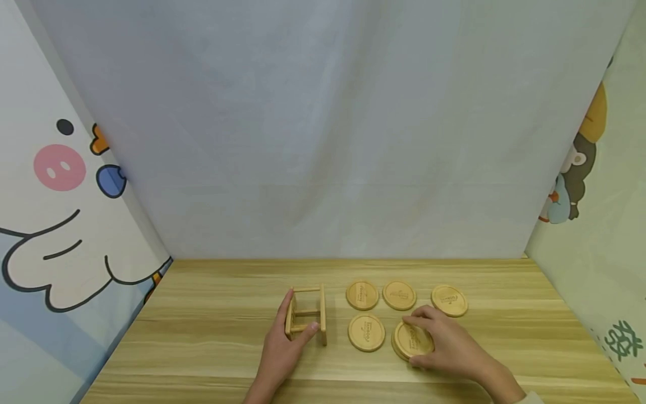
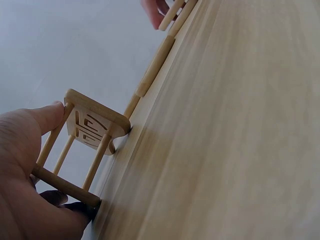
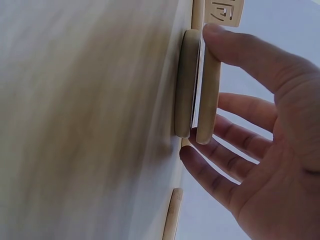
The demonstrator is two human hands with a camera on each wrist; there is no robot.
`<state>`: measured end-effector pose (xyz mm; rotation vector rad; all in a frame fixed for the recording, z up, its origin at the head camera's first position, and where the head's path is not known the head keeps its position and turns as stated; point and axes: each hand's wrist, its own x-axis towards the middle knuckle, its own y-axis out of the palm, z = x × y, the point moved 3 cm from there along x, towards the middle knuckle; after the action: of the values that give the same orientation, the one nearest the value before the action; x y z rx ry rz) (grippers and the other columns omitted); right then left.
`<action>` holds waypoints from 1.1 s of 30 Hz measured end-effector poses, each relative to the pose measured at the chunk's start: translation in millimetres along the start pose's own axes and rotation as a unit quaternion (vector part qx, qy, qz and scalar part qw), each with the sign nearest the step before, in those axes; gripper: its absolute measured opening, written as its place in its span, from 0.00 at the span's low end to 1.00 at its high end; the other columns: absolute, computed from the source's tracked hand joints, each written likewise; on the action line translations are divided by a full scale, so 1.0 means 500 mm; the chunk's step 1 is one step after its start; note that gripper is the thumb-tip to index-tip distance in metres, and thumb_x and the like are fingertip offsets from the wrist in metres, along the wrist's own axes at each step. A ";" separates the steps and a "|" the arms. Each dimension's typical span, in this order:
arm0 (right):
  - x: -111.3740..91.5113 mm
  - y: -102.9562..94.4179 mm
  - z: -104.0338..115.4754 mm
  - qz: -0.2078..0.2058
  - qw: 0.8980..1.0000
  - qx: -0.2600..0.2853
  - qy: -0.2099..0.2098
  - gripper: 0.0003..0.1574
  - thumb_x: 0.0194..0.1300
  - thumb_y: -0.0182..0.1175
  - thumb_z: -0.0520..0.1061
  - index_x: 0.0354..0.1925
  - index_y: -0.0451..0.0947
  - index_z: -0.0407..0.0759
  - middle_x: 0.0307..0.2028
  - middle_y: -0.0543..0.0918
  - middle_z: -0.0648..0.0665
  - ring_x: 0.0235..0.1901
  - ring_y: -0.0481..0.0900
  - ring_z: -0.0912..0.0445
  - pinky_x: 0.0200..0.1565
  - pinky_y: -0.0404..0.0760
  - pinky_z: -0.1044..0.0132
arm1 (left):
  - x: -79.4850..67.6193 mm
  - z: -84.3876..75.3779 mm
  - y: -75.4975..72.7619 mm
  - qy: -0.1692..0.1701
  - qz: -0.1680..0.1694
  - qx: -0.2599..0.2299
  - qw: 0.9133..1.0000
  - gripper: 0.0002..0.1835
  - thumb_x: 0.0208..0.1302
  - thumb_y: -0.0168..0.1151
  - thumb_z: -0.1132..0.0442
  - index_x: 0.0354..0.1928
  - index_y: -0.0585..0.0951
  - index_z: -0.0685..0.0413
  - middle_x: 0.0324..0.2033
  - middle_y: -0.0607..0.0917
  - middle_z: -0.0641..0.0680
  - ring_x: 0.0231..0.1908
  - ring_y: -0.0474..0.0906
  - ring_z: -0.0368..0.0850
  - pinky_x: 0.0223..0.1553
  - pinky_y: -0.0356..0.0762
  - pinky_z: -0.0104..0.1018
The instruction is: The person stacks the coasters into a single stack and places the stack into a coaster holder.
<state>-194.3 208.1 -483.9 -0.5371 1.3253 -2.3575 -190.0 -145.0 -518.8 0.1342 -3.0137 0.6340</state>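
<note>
A small wooden coaster rack [image 1: 323, 314] with carved end panels and thin rods stands on the table. My left hand [image 1: 284, 347] grips it across both panels, thumb on the right one; the left wrist view shows the carved panel [image 2: 92, 127] close up. My right hand [image 1: 451, 343] pinches a round wooden coaster [image 1: 413, 338] by its edges. In the right wrist view that held coaster [image 3: 209, 100] is raised a little, with a thin gap over another coaster [image 3: 186, 85] lying on the table. The right thumb and fingers curl at its rim.
Single engraved coasters lie between the rack and the right hand: one back left [image 1: 362, 295], one back middle [image 1: 399, 295], one in front [image 1: 366, 333]. Another coaster [image 1: 450, 301] lies behind the right hand. A pale cloth [image 1: 333, 140] hangs behind the wooden table [image 1: 212, 314].
</note>
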 end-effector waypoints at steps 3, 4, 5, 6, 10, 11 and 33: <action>0.001 0.002 0.000 0.000 1.000 -0.004 0.001 0.49 0.54 0.90 0.55 0.69 0.85 0.39 0.60 0.83 0.48 0.57 0.84 0.47 0.56 0.88 0.48 | 0.000 0.000 0.000 0.000 0.000 0.001 1.000 0.51 0.73 0.76 0.43 0.90 0.58 0.38 0.82 0.65 0.71 0.77 0.66 0.79 0.70 0.70 0.78; 0.001 0.003 0.000 0.000 1.000 -0.005 0.000 0.49 0.54 0.90 0.55 0.69 0.85 0.39 0.60 0.83 0.48 0.57 0.85 0.47 0.56 0.88 0.47 | -0.001 0.000 0.000 0.000 0.000 0.002 1.000 0.51 0.73 0.76 0.43 0.90 0.58 0.38 0.82 0.65 0.71 0.77 0.66 0.79 0.70 0.70 0.78; 0.002 0.004 -0.001 0.000 1.000 -0.006 0.000 0.49 0.54 0.90 0.55 0.69 0.85 0.39 0.59 0.83 0.48 0.56 0.85 0.47 0.56 0.88 0.47 | -0.001 0.000 0.000 0.000 0.000 0.002 1.000 0.51 0.73 0.76 0.43 0.90 0.58 0.38 0.82 0.65 0.71 0.77 0.66 0.79 0.70 0.70 0.79; 0.002 0.004 -0.001 0.000 1.000 -0.006 0.001 0.49 0.54 0.90 0.55 0.69 0.85 0.39 0.59 0.83 0.48 0.56 0.85 0.47 0.56 0.88 0.47 | -0.001 0.000 0.000 0.000 0.000 0.003 1.000 0.51 0.73 0.76 0.42 0.90 0.58 0.37 0.82 0.65 0.71 0.77 0.66 0.80 0.70 0.70 0.79; 0.004 0.006 -0.002 0.002 1.000 -0.005 0.001 0.50 0.54 0.90 0.55 0.69 0.85 0.39 0.59 0.83 0.48 0.56 0.85 0.47 0.56 0.88 0.47 | 0.000 0.002 0.001 0.002 0.000 0.004 1.000 0.51 0.73 0.76 0.43 0.90 0.58 0.37 0.82 0.65 0.71 0.77 0.66 0.80 0.70 0.70 0.79; 0.004 0.007 -0.003 0.002 1.000 -0.006 0.001 0.50 0.53 0.90 0.55 0.69 0.85 0.39 0.59 0.83 0.48 0.56 0.85 0.47 0.56 0.88 0.48 | 0.000 0.002 0.001 0.002 0.000 0.004 1.000 0.51 0.73 0.76 0.43 0.90 0.58 0.37 0.82 0.65 0.71 0.77 0.66 0.80 0.70 0.70 0.79; 0.006 0.008 -0.007 0.005 1.000 0.002 -0.004 0.52 0.53 0.90 0.56 0.69 0.84 0.38 0.60 0.83 0.47 0.57 0.85 0.47 0.57 0.88 0.47 | 0.002 0.005 0.002 -0.005 0.001 0.005 1.000 0.52 0.73 0.76 0.42 0.90 0.58 0.37 0.83 0.64 0.71 0.77 0.65 0.80 0.71 0.69 0.79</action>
<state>-198.2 207.1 -488.9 -0.5377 1.3171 -2.3458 -191.2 -145.0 -521.3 0.1355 -3.0216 0.6521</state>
